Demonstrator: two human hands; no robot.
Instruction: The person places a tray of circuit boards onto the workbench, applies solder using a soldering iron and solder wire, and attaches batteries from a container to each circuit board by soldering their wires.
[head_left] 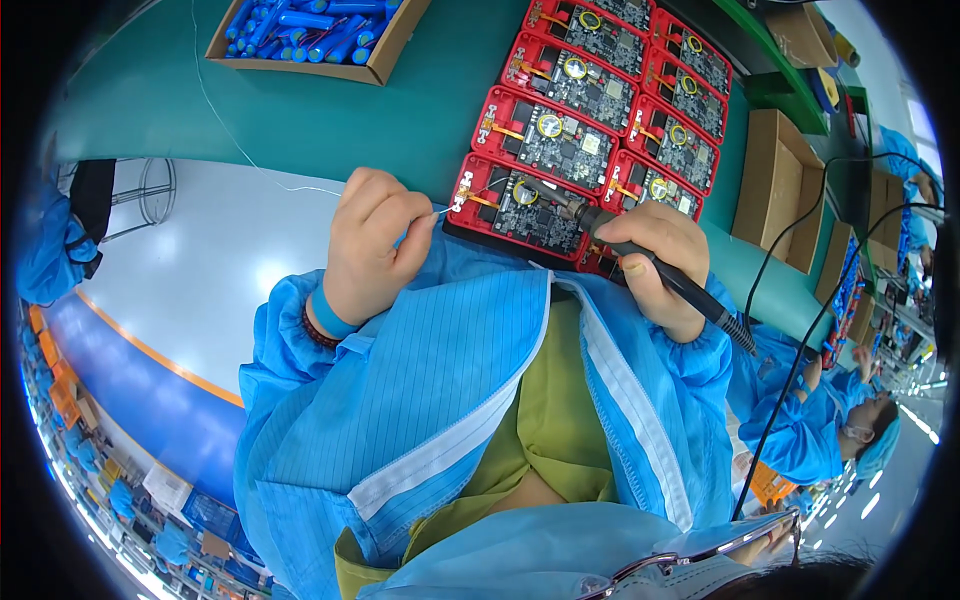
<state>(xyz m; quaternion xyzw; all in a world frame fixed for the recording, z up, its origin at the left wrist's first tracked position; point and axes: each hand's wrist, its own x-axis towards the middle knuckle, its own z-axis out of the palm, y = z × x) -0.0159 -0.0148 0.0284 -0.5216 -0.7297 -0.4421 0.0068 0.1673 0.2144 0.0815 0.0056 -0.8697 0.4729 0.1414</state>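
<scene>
My right hand (662, 262) is closed round the black handle of a soldering iron (680, 285). The iron's tip points left, over the circuit board (545, 212) in the nearest red case (470, 222). Between the pinched fingers of my left hand (378, 235) is a thin solder wire (310, 189), whose short end reaches toward the left side of that board. The wire's long tail runs up across the green table. A round part ringed in yellow (524, 192) sits on the board near the iron's tip. Whether the tip touches anything is too small to tell.
More red cases with boards (555, 130) stand in two columns beyond my hands. A cardboard box of blue cylindrical batteries (320, 62) is at the far left, and another cardboard box (775, 190) at the right. The iron's black cable (790, 390) loops at right, near a co-worker (810, 430).
</scene>
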